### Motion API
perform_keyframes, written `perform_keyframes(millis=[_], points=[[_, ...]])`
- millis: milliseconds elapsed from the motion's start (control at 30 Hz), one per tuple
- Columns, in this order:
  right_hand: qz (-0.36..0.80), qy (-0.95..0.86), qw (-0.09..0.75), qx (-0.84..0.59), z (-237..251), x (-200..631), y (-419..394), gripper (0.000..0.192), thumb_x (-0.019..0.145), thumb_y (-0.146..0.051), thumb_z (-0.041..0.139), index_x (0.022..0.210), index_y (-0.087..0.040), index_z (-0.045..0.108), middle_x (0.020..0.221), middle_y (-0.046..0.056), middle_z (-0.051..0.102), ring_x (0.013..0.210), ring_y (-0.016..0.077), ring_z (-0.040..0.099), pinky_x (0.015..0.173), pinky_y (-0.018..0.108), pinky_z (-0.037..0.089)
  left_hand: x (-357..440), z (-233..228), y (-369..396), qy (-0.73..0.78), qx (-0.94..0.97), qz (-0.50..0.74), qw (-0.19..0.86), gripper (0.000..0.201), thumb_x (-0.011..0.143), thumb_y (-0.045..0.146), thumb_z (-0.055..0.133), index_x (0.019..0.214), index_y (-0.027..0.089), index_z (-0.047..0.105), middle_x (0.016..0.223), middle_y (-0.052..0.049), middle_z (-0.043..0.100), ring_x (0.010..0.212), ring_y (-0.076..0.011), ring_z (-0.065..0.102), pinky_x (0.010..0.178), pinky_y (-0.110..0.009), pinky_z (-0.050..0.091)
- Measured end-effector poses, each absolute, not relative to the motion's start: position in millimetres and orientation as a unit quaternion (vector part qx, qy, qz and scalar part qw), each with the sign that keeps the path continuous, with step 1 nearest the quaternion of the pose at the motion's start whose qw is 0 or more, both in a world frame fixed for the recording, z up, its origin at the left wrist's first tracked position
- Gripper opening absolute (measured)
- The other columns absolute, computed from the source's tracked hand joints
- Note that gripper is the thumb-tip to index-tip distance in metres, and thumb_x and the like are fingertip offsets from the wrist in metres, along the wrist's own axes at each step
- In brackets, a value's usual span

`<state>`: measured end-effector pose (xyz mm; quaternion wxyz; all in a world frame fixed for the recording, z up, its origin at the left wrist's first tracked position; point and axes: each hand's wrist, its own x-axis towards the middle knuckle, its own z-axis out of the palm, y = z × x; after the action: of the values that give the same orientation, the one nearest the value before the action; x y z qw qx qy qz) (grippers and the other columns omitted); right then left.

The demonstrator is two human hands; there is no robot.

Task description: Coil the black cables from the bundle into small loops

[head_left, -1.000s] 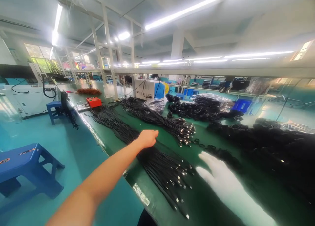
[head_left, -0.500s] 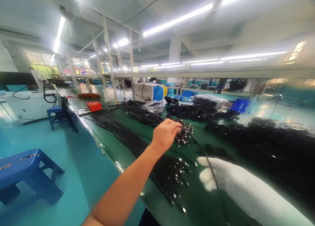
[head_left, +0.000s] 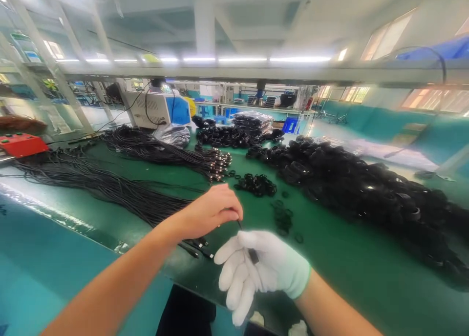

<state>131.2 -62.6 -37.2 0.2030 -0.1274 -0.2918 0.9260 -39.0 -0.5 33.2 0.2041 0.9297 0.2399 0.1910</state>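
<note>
Big factory hall here, fluorescent tube lights overhead, teal floor, and a long green-topped workbench [head_left: 340, 258] running across the whole view. The bench is loaded with cable stuff. At about 10 o'clock from the hands there's a long sheaf of thin black cables [head_left: 98, 187] lying flat, and behind it a second bundle of black cables with metal-tipped ends [head_left: 172, 155] pointing toward the middle. Over at 2 o'clock sits a huge heap of coiled black cables [head_left: 366, 184] (it takes up most of that side of the bench). Just past the hands, at 12 o'clock, there's a small cluster of black rubber rings [head_left: 256, 184], with a few loose ones scattered nearer.

Far back at 11 o'clock is a white and blue box-shaped machine [head_left: 157, 109], and way off at 9 o'clock a red control box [head_left: 20, 144] at the bench edge.

Now the hands. The bare left hand [head_left: 210, 210] is closed in a pinch on a thin black cable [head_left: 240, 224], fingertips pointing down toward the other hand. The white-gloved right hand [head_left: 262, 267] is right below it, fingers loosely curled, holding the small black plug end [head_left: 252, 255] of that same cable against the palm. Both hands are close together over the near edge of the bench, at 6 o'clock in the view.
</note>
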Motion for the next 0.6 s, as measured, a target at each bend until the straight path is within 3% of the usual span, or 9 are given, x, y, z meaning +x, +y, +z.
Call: perform_keyframes(millis=[100, 267, 400, 500, 600], points=[[0.926, -0.298, 0.206, -0.107, -38.1, 135.1, -61.2, 0.050, 0.090, -0.038, 0.019, 0.105, -0.004, 0.053, 0.085, 0.018, 0.068, 0.078, 0.0296, 0.068, 0.063, 0.047, 0.052, -32.0, 34.5, 10.4, 0.228, 0.934, 0.190, 0.200, 0.018, 0.088, 0.019, 0.047, 0.081, 0.022, 0.064, 0.083, 0.003, 0.065, 0.086, -0.0129, 0.055, 0.105, -0.033, 0.024], [0.908, -0.355, 0.200, -0.094, -45.1, 139.7, -56.3, 0.032, 0.083, -0.028, 0.038, 0.098, -0.005, 0.054, 0.078, 0.017, 0.068, 0.072, 0.0284, 0.068, 0.066, 0.052, 0.051, -13.0, 26.9, 13.5, 0.219, 0.932, 0.213, 0.192, 0.019, 0.089, 0.021, 0.047, 0.081, 0.021, 0.064, 0.084, 0.003, 0.066, 0.085, -0.0124, 0.056, 0.098, -0.029, 0.030], [0.868, -0.366, 0.313, -0.119, -38.2, 158.2, -57.4, 0.037, 0.085, -0.043, 0.035, 0.094, -0.011, 0.052, 0.068, 0.010, 0.066, 0.069, 0.0288, 0.068, 0.064, 0.058, 0.048, -7.9, -6.8, 15.6, 0.263, 0.918, 0.207, 0.211, 0.023, 0.092, 0.022, 0.040, 0.090, 0.021, 0.064, 0.088, 0.002, 0.067, 0.083, -0.0128, 0.058, 0.080, -0.024, 0.040], [0.816, -0.320, 0.442, -0.190, -26.5, 179.8, -56.3, 0.041, 0.091, -0.046, 0.020, 0.100, -0.018, 0.049, 0.071, 0.003, 0.063, 0.066, 0.0200, 0.066, 0.067, 0.054, 0.049, -17.9, -33.4, 22.2, 0.373, 0.906, 0.169, 0.103, 0.026, 0.092, 0.024, 0.038, 0.089, 0.021, 0.063, 0.085, -0.001, 0.067, 0.079, -0.0162, 0.059, 0.076, -0.028, 0.040], [0.795, -0.299, 0.501, -0.167, -14.5, 195.1, -53.6, 0.034, 0.091, -0.047, 0.025, 0.100, -0.023, 0.047, 0.073, -0.002, 0.056, 0.063, 0.0131, 0.060, 0.067, 0.046, 0.051, -26.8, -43.5, 20.5, 0.462, 0.869, 0.169, -0.052, 0.027, 0.092, 0.024, 0.036, 0.089, 0.020, 0.063, 0.087, -0.005, 0.066, 0.085, -0.0212, 0.058, 0.079, -0.033, 0.039]])
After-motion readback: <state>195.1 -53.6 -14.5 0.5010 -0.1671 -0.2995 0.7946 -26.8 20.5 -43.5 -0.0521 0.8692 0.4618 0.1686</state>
